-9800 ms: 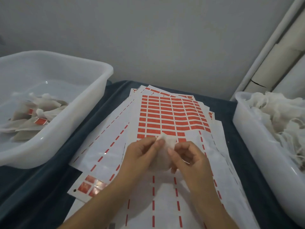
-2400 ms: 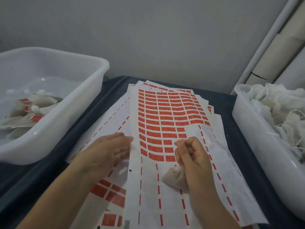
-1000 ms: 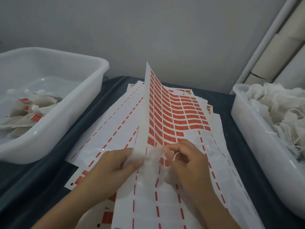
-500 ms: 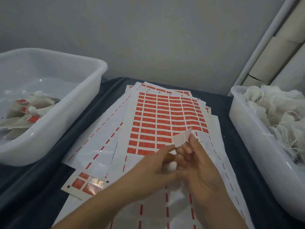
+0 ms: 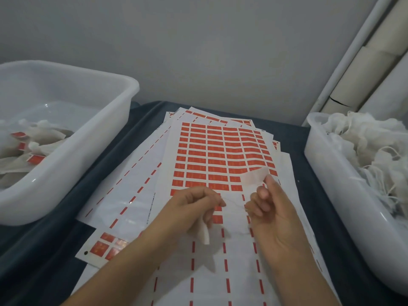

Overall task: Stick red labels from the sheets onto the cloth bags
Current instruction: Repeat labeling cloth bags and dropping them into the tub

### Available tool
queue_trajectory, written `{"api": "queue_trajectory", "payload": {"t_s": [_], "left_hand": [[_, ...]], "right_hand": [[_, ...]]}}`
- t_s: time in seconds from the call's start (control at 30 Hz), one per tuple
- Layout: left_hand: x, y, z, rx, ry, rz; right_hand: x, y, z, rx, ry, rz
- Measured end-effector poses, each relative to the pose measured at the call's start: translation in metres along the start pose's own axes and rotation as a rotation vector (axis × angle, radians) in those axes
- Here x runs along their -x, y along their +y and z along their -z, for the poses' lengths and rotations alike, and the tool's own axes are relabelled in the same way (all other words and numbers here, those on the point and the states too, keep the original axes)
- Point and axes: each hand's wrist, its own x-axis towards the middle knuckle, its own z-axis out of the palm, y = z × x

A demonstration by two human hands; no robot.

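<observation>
We judge the step in hand to be readying a cloth bag [image 5: 254, 176] for its label; to do it well we keep the fabric flat and taut, so that a red label can lie down without creases; we press from one edge across. Our right hand [image 5: 273, 215] pinches the pale bag by its near corner, its other fingers curled; the bag rises above the hand, over the label sheet [image 5: 220, 157]. Our left hand [image 5: 194, 208] is curled round a small white piece [image 5: 204, 234] hanging below it; whether that is backing or cloth we cannot tell. A thin thread seems to run between the hands; the hands stand near, not touching.
</observation>
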Motion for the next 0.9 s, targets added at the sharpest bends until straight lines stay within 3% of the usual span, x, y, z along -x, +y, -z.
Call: {"api": "queue_trajectory", "payload": {"t_s": [0.13,0.23,0.4,0.67,0.9], "left_hand": [[-0.002,0.003,0.009,0.106,0.222,-0.04],[-0.002,0.006,0.012,0.088,0.295,-0.083],[-0.003,0.008,0.014,0.091,0.316,-0.121],[0.001,0.01,0.008,0.148,0.293,-0.169],[0.004,0.009,0.006,0.104,0.281,-0.268]], "right_hand": [[0.003,-0.004,0.001,0.435,0.014,0.214],[0.008,-0.001,-0.005,0.658,-0.013,0.277],[0.006,0.0,-0.005,0.701,0.073,0.249],[0.012,0.003,-0.012,0.682,-0.063,0.145],[0.016,0.008,-0.018,0.556,-0.191,-0.094]]}}
